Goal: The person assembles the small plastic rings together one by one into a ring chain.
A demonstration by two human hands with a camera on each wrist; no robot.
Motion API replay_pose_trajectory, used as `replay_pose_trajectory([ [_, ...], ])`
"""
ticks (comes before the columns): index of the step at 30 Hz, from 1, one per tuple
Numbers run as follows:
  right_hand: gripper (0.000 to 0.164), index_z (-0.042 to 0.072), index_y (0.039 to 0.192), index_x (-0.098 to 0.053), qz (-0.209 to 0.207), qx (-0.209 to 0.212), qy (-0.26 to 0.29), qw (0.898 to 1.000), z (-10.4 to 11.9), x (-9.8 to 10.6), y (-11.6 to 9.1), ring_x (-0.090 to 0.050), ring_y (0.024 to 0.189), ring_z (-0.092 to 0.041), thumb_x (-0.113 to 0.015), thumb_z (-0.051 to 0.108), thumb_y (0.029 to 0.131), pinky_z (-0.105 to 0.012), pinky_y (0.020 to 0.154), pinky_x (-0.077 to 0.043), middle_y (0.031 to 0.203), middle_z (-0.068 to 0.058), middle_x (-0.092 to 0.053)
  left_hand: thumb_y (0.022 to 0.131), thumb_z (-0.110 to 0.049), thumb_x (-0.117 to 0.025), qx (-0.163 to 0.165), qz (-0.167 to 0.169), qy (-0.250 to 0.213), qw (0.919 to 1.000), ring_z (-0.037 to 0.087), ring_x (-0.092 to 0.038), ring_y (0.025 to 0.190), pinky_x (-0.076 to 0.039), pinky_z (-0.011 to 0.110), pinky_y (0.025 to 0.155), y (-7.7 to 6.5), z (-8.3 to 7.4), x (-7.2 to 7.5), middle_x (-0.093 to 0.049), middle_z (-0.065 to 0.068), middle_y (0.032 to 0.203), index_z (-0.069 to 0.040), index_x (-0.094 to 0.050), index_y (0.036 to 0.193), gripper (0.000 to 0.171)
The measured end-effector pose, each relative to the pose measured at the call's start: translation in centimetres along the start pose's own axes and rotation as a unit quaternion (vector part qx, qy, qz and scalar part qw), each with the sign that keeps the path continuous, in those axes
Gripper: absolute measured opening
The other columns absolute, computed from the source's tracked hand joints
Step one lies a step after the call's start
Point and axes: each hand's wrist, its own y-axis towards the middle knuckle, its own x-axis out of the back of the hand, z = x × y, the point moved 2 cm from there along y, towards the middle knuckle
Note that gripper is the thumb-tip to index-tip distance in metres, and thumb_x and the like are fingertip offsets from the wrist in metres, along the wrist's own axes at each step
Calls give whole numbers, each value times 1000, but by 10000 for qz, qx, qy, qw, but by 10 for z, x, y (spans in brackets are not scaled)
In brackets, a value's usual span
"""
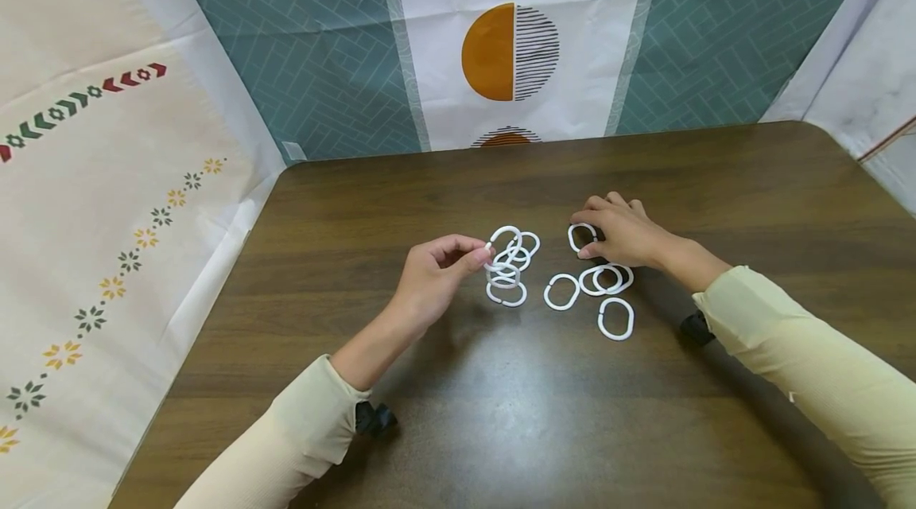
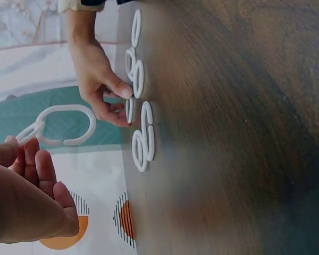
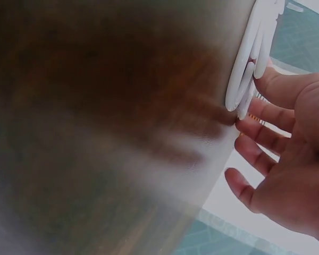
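My left hand (image 1: 445, 270) pinches a white plastic C-shaped link (image 1: 506, 227) between thumb and fingertips, raised above the table. In the left wrist view, a second link (image 2: 66, 108) with a small gap in its side joins the pinched one. Under that hand, more white links (image 1: 535, 237) lie close together on the wood; overlap hides which are joined. To the right, my right hand (image 1: 626, 232) has thumb and fingers on either side of another link (image 1: 571, 237), at the tabletop. The left wrist view shows the thumb touching this link (image 2: 129, 110).
Near the right hand lie a single link (image 1: 547, 292), overlapping links (image 1: 619, 265) and another link (image 1: 601, 320) closer to me. The brown wooden table (image 1: 501, 429) ends at a patterned cloth (image 1: 343, 40) behind. A dark wrist device (image 1: 375, 418) sits at the left cuff.
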Motion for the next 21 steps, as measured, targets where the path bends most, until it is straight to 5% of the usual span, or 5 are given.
replay_pose_trajectory([
  [7,47,9,108,-57,6,-39,-260,9997,-1,1,0,-39,95,-24,-72,32,70,-45,74,-26,101,-5,-51,78,-20,-67,-16,21,-56,10000,12,-55,75,-45,26,70,-1,-3,-1,-64,7,79,-6,-67,86,16],
  [14,47,9,100,-60,-299,442,-899,9945,-2,6,0,-44,91,-24,-71,40,67,-42,73,-28,92,-4,-53,78,-19,-67,-54,34,-80,9999,12,-56,75,-45,25,70,0,-1,-2,-64,5,78,-7,-66,84,13],
  [21,46,10,96,-63,-718,778,-607,9925,3,14,1,-46,84,-19,-71,42,64,-39,73,-28,89,-1,-56,78,-21,-67,2,46,-17,10000,12,-55,75,-44,25,70,0,0,-1,-63,6,80,-8,-67,84,14],
])
